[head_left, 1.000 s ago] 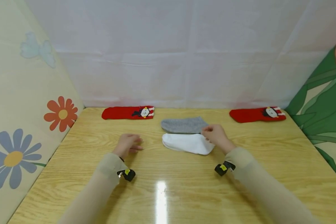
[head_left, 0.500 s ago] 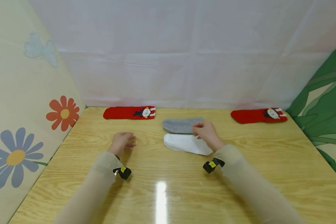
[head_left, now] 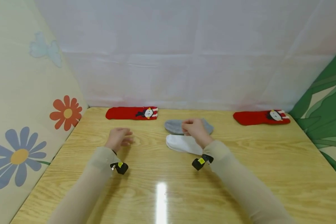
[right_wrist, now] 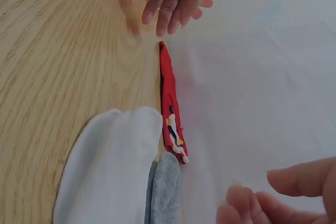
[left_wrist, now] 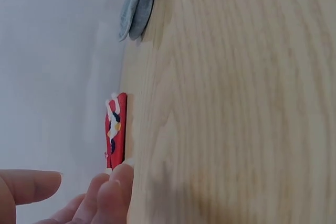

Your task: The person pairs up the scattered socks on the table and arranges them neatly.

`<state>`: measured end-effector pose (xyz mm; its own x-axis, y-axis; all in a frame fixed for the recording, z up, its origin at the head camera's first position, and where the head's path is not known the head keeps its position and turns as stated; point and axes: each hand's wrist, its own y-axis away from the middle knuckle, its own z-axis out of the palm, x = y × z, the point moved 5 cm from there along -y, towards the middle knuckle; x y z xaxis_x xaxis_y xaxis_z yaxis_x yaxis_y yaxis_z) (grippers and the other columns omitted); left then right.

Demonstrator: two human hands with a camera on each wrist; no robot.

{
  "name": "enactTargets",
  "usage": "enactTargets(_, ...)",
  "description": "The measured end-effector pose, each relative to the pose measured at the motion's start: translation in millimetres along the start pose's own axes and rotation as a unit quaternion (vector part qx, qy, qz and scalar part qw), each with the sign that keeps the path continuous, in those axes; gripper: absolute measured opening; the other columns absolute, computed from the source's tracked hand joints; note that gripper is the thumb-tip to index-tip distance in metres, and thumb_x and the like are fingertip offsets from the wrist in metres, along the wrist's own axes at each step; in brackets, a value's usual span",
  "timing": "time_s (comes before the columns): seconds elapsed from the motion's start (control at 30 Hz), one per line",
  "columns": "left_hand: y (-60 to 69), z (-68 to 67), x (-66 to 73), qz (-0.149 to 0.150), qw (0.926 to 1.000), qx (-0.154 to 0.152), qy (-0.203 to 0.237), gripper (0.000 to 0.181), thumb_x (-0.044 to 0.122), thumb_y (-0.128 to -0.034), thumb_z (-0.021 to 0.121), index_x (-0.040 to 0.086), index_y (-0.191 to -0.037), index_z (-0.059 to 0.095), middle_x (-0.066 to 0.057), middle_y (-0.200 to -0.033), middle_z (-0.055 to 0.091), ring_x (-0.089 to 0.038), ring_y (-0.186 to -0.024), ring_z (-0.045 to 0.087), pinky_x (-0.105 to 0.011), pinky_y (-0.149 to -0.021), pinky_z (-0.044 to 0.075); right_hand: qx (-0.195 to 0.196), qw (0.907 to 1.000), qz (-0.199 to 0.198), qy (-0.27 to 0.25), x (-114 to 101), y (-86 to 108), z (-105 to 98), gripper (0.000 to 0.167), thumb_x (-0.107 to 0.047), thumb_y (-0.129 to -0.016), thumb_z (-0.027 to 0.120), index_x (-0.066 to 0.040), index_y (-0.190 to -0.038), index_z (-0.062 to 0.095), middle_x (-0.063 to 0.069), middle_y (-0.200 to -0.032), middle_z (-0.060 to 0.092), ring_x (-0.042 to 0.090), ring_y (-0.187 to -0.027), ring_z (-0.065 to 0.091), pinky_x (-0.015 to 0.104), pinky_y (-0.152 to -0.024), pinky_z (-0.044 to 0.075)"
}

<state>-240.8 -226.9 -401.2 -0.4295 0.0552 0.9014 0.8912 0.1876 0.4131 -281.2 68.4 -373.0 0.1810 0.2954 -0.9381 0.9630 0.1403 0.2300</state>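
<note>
— Head view?
— Grey sock (head_left: 172, 126) and white sock (head_left: 181, 143) lie below the right hand (head_left: 196, 130), flat, perhaps so each shows fully.
— Left wrist?
— Left hand (left_wrist: 105, 195) relaxed, empty; red sock (left_wrist: 120, 142) beyond it.
— Right wrist?
— The right hand gapes slightly, holding nothing.

This looks like a screened-off tabletop set, perhaps in a studio or a home. Behind the wood-grain table (head_left: 145, 174) hangs a creased white sheet (head_left: 170, 56); left of it stands a cream panel (head_left: 8, 77) with printed daisies (one orange-red (head_left: 68, 113), one blue (head_left: 19, 156)), and right of it a leaf-print panel (head_left: 329, 109).
</note>
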Motion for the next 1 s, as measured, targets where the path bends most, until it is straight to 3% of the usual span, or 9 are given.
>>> enactTargets(0.27,-10.4,-9.5,4.2,0.002,0.9998,0.016,0.007,0.047,0.014,-0.1022,0.045,-0.01,-0.142,0.037,-0.028,-0.138,0.046,-0.007,-0.064,0.064,-0.02,-0.059,0.054,-0.009,0.9996,0.014,-0.022,-9,-2.8,13,0.039,-0.009,-0.099,0.054,0.005,-0.135,0.05,0.023,-0.126,0.056,0.034,-0.112,0.057,0.041,-0.093,0.05)
enactTargets(0.53,-18.0,-23.2,6.0,0.0,0.9993,0.034,-0.013,0.047,0.015,-0.1031,0.042,-0.009,-0.143,0.037,-0.027,-0.141,0.045,-0.005,-0.063,0.063,-0.02,-0.059,0.052,-0.003,0.9986,0.015,-0.051,-20,-13.0,31,0.041,-0.008,-0.098,0.056,0.006,-0.136,0.049,0.024,-0.128,0.055,0.035,-0.113,0.058,0.044,-0.093,0.049)
enactTargets(0.77,-24.0,-33.0,6.9,-0.01,0.9991,0.04,-0.015,0.048,0.016,-0.1033,0.04,-0.007,-0.145,0.034,-0.025,-0.144,0.043,-0.005,-0.064,0.062,-0.021,-0.059,0.052,-0.007,0.996,0.042,-0.079,-18,-25.6,51,0.042,-0.008,-0.098,0.057,0.008,-0.136,0.048,0.024,-0.124,0.058,0.031,-0.106,0.06,0.04,-0.092,0.05)
enactTargets(1.0,-31.0,-45.0,9.2,0.005,0.9981,0.053,-0.031,0.05,0.016,-0.1027,0.041,-0.009,-0.146,0.031,-0.025,-0.145,0.041,-0.005,-0.067,0.063,-0.021,-0.063,0.053,-0.024,0.9907,0.068,-0.115,-18,-33.4,68,0.044,-0.005,-0.096,0.058,0.008,-0.136,0.046,0.023,-0.13,0.055,0.032,-0.116,0.056,0.041,-0.099,0.046)
